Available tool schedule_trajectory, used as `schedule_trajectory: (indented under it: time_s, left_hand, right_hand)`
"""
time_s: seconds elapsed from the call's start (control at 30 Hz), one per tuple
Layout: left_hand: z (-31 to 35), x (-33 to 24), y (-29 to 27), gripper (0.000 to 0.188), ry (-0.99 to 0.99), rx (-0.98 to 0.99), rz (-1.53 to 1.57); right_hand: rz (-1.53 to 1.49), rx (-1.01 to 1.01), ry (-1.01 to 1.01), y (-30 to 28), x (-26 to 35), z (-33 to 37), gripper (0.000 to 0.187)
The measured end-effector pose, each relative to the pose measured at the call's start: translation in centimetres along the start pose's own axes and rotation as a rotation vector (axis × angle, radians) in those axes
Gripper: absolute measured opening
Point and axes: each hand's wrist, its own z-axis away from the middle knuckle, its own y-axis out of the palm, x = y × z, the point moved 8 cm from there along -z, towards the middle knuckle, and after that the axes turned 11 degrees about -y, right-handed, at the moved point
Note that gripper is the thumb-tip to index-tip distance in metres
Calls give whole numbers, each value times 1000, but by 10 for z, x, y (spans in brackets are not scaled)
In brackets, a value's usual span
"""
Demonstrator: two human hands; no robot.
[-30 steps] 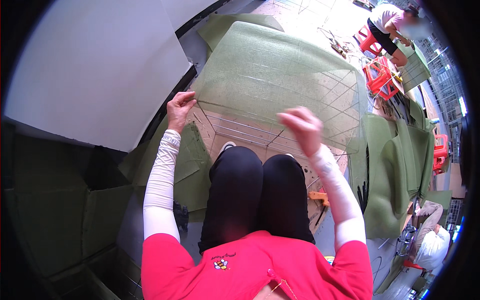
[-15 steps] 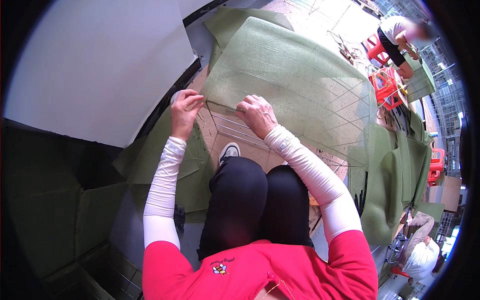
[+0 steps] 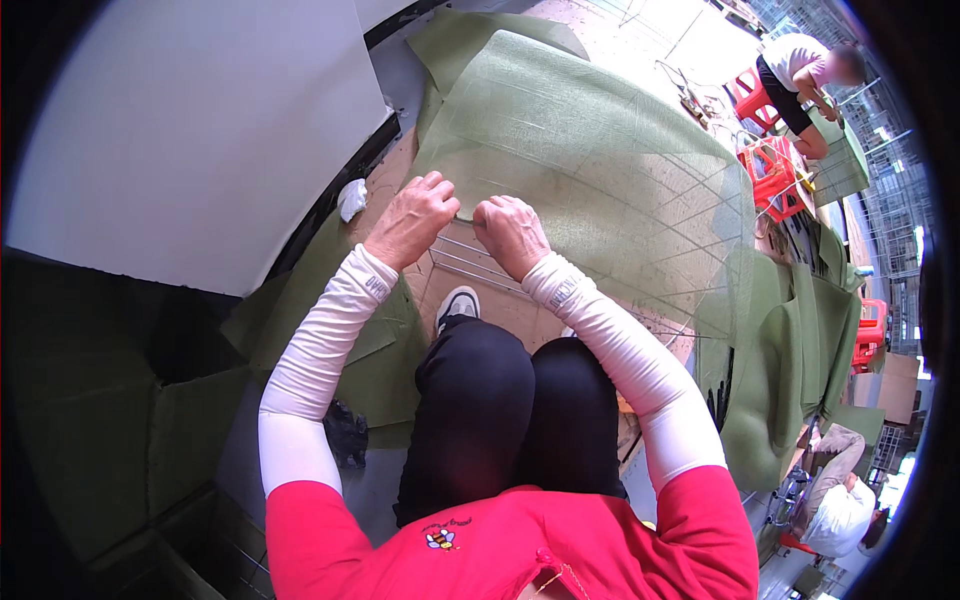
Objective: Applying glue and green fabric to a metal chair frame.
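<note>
The green mesh (image 3: 590, 140) is laid over the top of the wire frame (image 3: 470, 274), its near edge seemingly pinched in closed fingers by the left hand (image 3: 413, 220) and right hand (image 3: 512, 236), while the frame's near side is left uncovered.

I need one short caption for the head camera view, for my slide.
Left hand and right hand grip a green cloth's near edge over a wire frame.
</note>
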Motion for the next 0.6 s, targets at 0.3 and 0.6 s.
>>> schedule_trajectory:
  time_s: [0.3, 0.6]
  left_hand:
    - [3, 9, 16, 3, -29, 22, 108]
    - [3, 9, 13, 1, -72, -48, 144]
  right_hand:
    - [-37, 3, 86, 3, -4, -4, 6]
    - [10, 30, 127, 9, -5, -5, 7]
